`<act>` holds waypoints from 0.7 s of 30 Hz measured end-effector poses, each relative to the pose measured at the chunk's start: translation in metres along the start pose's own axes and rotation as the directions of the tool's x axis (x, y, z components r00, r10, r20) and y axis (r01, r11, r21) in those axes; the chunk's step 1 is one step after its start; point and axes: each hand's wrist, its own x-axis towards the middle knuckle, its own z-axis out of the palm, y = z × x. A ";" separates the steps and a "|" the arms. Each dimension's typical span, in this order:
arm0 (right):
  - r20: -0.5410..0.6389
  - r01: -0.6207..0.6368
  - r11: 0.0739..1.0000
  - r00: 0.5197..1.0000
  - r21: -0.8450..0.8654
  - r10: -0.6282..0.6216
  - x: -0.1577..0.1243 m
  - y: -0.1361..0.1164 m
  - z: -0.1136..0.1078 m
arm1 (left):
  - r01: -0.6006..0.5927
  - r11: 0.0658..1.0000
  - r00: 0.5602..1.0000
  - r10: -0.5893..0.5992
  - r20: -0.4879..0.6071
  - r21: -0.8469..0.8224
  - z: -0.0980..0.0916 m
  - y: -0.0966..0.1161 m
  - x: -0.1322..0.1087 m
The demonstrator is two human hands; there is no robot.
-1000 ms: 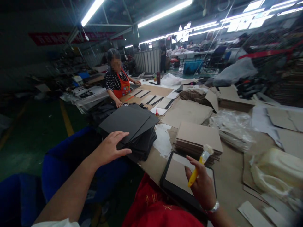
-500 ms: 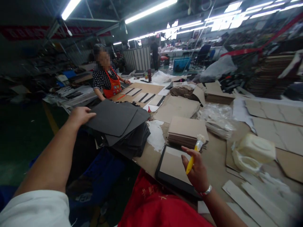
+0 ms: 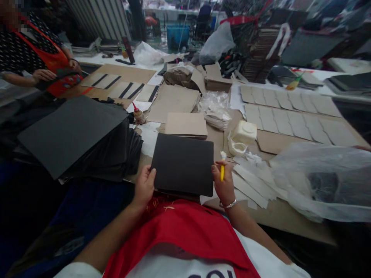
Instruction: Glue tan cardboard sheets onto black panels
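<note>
A black board (image 3: pixel 183 163) lies flat in front of me at the table's near edge. My left hand (image 3: pixel 144 187) grips its lower left corner, thumb on top. My right hand (image 3: pixel 223 184) rests against the board's right edge and holds a yellow-handled brush (image 3: pixel 222 166) upright, bristles up. To the left is a tall stack of black sheets (image 3: pixel 75 138), its top sheet skewed. A stack of brown cardboard pieces (image 3: pixel 186 125) sits just beyond the black board.
A white plastic jug (image 3: pixel 242 137) and loose white strips (image 3: pixel 251 181) lie right of the board. A clear plastic bag (image 3: pixel 324 178) bulges at right. A small glue bottle (image 3: pixel 138 114) stands behind the black stack. A co-worker in an orange apron (image 3: pixel 43 61) stands at far left.
My left hand left the black stack and now holds a black board laid over the piece in front of me. My right hand with the brush moved to its right edge. The view tilted down.
</note>
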 end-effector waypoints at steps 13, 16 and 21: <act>0.176 0.139 0.757 0.984 -0.639 -0.033 0.012 0.086 0.032 | -0.067 0.674 0.994 -0.019 0.108 0.735 0.019 -0.092 0.044; 0.124 0.162 0.726 0.987 -0.668 -0.107 0.030 0.065 0.007 | -0.191 0.592 0.975 0.206 0.082 0.783 0.015 -0.084 0.056; -0.005 0.146 0.961 0.988 -0.233 -0.152 0.107 0.000 -0.006 | -0.624 0.372 0.728 0.598 0.337 0.688 0.058 -0.039 0.089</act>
